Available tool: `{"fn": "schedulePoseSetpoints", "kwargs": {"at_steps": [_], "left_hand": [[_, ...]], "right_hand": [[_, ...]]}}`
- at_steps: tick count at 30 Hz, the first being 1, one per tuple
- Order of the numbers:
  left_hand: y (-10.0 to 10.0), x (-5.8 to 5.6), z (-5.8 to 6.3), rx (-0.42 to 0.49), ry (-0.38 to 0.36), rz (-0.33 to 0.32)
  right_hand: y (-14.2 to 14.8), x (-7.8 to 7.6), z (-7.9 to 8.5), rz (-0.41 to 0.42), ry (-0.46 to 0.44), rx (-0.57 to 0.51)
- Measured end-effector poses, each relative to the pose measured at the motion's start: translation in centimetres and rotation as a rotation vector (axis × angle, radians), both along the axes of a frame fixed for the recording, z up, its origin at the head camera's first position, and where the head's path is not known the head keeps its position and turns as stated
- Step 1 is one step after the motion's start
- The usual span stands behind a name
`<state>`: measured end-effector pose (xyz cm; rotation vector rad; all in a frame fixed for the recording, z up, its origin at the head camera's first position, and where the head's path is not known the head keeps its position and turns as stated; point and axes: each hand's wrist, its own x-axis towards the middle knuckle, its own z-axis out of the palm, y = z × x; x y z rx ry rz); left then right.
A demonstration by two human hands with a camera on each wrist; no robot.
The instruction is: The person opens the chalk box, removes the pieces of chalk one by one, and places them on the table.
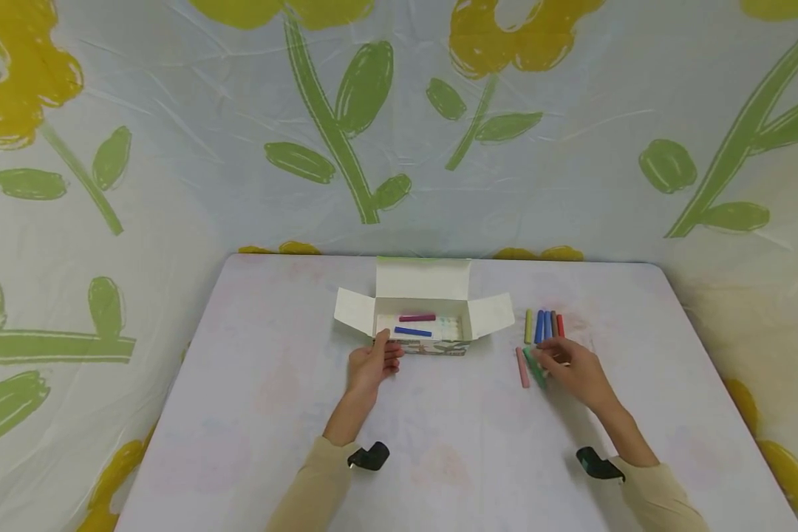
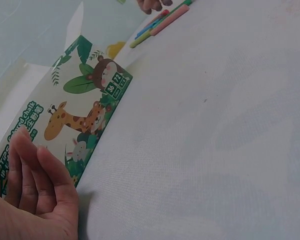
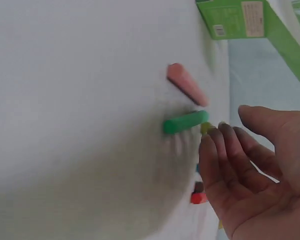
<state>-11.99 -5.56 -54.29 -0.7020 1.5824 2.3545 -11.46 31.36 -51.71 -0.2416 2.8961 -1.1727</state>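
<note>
My left hand (image 1: pixel 370 363) grips the front left corner of an open chalk box (image 1: pixel 423 281), the thumb at the rim and the other fingers against the printed front. Inside the box lie a purple chalk stick (image 1: pixel 417 318) and a blue chalk stick (image 1: pixel 413 332), above a row of pale ones. On the right, my right hand (image 1: pixel 575 369) hovers just over a green chalk stick (image 3: pixel 185 123), fingers loosely bent, thumb apart and nothing between them. Beside the green stick lies a pink chalk stick (image 1: pixel 522 367).
Behind the green and pink sticks is a row of chalk: a yellow-green stick (image 1: pixel 528 326), blue ones, a brown one and a red stick (image 1: pixel 561 325). The box's side flap (image 1: pixel 492 315) sticks out toward them. A flower-patterned sheet (image 1: pixel 419 192) hangs behind the table (image 1: pixel 439 428).
</note>
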Motion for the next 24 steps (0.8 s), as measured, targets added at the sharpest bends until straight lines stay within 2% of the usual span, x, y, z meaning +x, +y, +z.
{"fn": "schedulePoseSetpoints", "kwargs": {"at_steps": [4, 7, 16, 24], "left_hand": [[-0.2, 0.0, 0.8, -0.01, -0.003, -0.019], [-0.3, 0.0, 0.9, -0.013, -0.003, -0.026], [0.2, -0.1, -0.7, 0.002, 0.012, 0.02], [0.2, 0.0, -0.9, -0.023, 0.012, 0.022]], "right_hand": [[-0.5, -0.5, 1.1, -0.003, 0.045, -0.03], [-0.9, -0.9, 1.9, 0.0, 0.077, -0.059], [-2.7, -1.8, 4.5, -0.041, 0.143, -0.126], [-5.5, -2.9, 6.3, -0.015, 0.176, -0.226]]}}
